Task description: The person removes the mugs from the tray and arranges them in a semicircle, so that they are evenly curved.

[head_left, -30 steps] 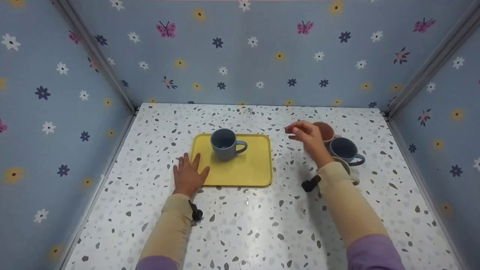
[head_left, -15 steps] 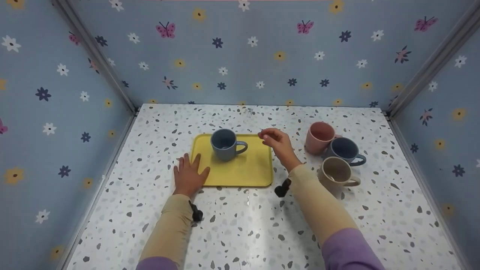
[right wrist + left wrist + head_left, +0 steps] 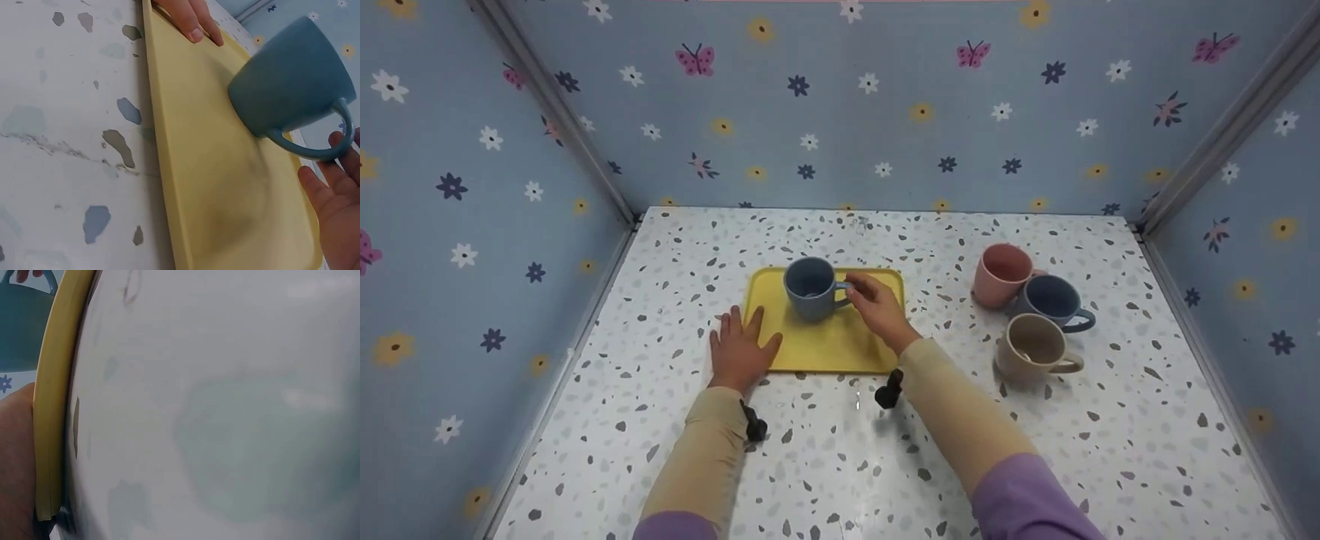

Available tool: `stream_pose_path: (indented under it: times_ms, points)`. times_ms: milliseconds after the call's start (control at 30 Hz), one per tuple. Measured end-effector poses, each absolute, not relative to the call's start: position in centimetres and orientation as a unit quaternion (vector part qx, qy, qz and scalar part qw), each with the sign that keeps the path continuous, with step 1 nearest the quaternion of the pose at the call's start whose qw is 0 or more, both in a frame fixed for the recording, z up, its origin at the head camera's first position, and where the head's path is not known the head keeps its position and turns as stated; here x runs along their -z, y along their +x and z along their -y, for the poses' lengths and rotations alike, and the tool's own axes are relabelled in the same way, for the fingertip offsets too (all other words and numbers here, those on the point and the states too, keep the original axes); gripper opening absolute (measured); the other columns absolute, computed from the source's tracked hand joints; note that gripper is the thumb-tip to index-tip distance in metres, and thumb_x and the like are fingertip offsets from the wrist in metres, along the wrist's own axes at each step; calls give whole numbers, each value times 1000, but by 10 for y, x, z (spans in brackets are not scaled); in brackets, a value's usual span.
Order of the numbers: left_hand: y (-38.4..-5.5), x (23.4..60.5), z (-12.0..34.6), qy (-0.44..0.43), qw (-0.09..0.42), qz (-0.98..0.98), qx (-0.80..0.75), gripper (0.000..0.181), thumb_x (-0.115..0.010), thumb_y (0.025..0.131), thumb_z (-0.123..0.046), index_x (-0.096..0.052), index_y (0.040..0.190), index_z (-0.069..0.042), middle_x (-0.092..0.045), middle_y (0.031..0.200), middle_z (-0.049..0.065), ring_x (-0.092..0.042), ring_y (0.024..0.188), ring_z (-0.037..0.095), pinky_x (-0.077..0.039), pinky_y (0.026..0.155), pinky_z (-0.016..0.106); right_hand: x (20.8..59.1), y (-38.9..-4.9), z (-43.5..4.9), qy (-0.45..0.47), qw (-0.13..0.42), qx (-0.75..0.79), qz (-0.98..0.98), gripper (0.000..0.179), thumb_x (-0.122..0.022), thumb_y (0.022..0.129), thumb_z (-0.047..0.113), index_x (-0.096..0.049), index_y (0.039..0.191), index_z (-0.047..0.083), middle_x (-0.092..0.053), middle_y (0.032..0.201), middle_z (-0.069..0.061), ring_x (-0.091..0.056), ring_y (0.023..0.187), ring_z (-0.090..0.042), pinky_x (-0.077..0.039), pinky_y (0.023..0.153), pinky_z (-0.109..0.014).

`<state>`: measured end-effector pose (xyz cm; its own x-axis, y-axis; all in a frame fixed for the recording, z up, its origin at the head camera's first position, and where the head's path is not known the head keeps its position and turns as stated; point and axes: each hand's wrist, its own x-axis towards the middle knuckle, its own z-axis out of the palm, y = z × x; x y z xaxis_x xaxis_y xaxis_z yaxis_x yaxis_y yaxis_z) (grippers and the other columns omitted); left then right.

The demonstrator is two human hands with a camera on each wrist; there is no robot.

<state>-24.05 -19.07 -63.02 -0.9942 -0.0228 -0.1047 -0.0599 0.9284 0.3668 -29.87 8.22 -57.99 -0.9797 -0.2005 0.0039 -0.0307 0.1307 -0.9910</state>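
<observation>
A blue-grey mug point(image 3: 812, 304) stands upright on a yellow tray point(image 3: 832, 349), its handle point(image 3: 306, 151) pointing right. My right hand point(image 3: 883, 311) is at this handle. In the right wrist view its fingertips point(image 3: 336, 138) reach the loop, while the thumb lies just below, apart from it. Fingertips also show within the loop at the top left of the left wrist view. My left hand point(image 3: 741, 352) rests with spread, straight fingers on the left edge of the tray; part of that hand shows beside the yellow rim point(image 3: 56, 405) in the left wrist view.
Right of the tray, a pink mug point(image 3: 997, 289), a dark blue mug point(image 3: 1054, 300) and a beige mug point(image 3: 1027, 352) stand close together on the speckled white table point(image 3: 825, 465). Flower-patterned walls point(image 3: 855, 112) enclose the back and both sides.
My right hand has moved left from near the group of mugs, over the tray, to the handle of the blue-grey mug. The left hand and the tray have stayed in place.
</observation>
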Motion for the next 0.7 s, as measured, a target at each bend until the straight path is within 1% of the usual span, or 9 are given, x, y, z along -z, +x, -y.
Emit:
stream_pose_path:
  times_ms: [100, 267, 333, 500, 700]
  points:
    - [-241, 630, 189, -20, 48, -980, -192, 75, -41, 102, -60, -25, 162, -20, -4, 167, 26, -2, 153, 46, -2, 119, 66, 582, -298, -76, -62, 60, 643, -761, 38, -60, 103, 14, -59, 138, -1, -63, 135, -15, -58, 126, -23, -47, 106, -32]
    - [-240, 631, 188, -20, 49, -978, -200, 75, -41, 101, -60, -26, 162, -19, -4, 166, 27, -2, 153, 46, -1, 119, 67, 580, -298, -71, -27, 67, 625, -777, 26, -57, 104, 11, -65, 127, 1, -66, 122, -15, -61, 107, -20, -53, 94, -33]
    - [-240, 630, 188, -22, 51, -978, -201, 75, -41, 101, -60, -26, 162, -19, -3, 167, 26, -1, 153, 46, 0, 119, 66, 578, -299, -71, -16, 74, 624, -778, 22, -57, 104, 11, -67, 122, 2, -67, 117, -15, -61, 103, -20, -54, 91, -33]
    - [-241, 629, 191, -25, 51, -979, -195, 75, -40, 101, -61, -25, 162, -20, -3, 167, 26, -1, 153, 45, 0, 119, 66, 575, -300, -68, -9, 91, 624, -776, 15, -58, 103, 10, -67, 113, 2, -66, 110, -10, -63, 105, -25, -55, 93, -34]
    - [-240, 626, 192, -26, 54, -978, -199, 75, -40, 101, -61, -24, 163, -20, -2, 167, 25, -1, 153, 45, 0, 119, 65, 574, -299, -68, 1, 77, 643, -762, 14, -59, 102, 6, -66, 109, -3, -66, 107, -14, -64, 108, -35, -55, 95, -42]
